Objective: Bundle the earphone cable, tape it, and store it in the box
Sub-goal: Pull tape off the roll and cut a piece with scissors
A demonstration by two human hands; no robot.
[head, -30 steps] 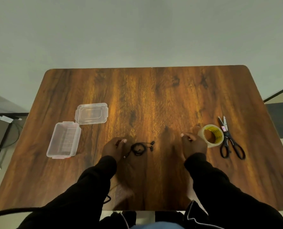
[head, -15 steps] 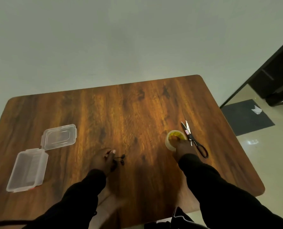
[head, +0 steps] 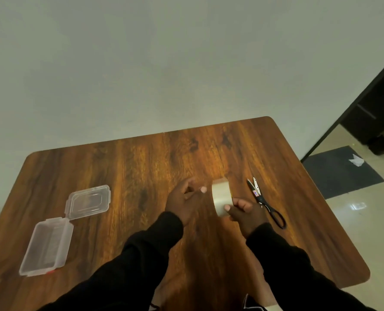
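Observation:
My right hand (head: pixel 245 213) grips a roll of clear tape (head: pixel 221 197), held on edge above the wooden table (head: pixel 141 167). My left hand (head: pixel 184 198) is just left of the roll with its fingers curled. The bundled earphone cable is hidden, probably inside that hand. A clear plastic box (head: pixel 46 245) lies open at the left, with its hinged lid (head: pixel 89 202) flat beside it.
Black-handled scissors (head: pixel 265 203) lie shut on the table right of my right hand. The table's right edge and a tiled floor with a dark mat (head: pixel 341 173) are beyond them. A pale wall stands behind the table.
My right hand lifted the tape roll off the table and turned it on edge. My left hand moved right toward it, and the earphone bundle left the table. The camera swung.

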